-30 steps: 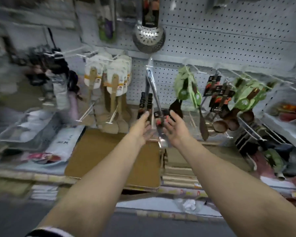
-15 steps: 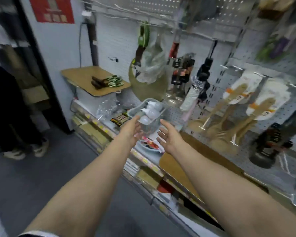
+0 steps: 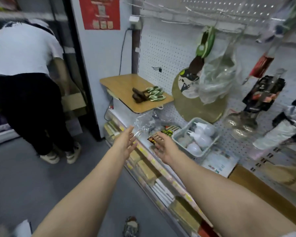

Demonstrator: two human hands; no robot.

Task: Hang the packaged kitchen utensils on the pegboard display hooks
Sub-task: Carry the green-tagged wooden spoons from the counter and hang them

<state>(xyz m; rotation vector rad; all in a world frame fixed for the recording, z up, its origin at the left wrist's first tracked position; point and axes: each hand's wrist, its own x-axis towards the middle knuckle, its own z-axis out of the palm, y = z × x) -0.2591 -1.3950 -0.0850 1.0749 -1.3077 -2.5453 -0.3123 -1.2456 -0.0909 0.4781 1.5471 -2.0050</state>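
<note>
White pegboard (image 3: 162,53) fills the right wall over a grey floor (image 3: 24,182); wooden shelf (image 3: 125,86) sticks out from it, packaged utensils (image 3: 148,94) lying on top; basket (image 3: 181,134) of bulbs just right of the hands; left hand (image 3: 125,142) and right hand (image 3: 164,147) extended over the shelf edge, fingers loosely spread, holding nothing.

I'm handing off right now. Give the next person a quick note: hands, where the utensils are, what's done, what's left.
Left hand: open, holding nothing, reaching toward the shelf.
Right hand: open, holding nothing, over the shelf edge beside the basket of bulbs.
Packaged utensils: a small pile with green cards lies loose on the wooden shelf board, not hung.
Done: one green-carded utensil already hangs on the pegboard.
Left: pick up the pile and hang each piece; a bare hook sits just above the board.
</note>
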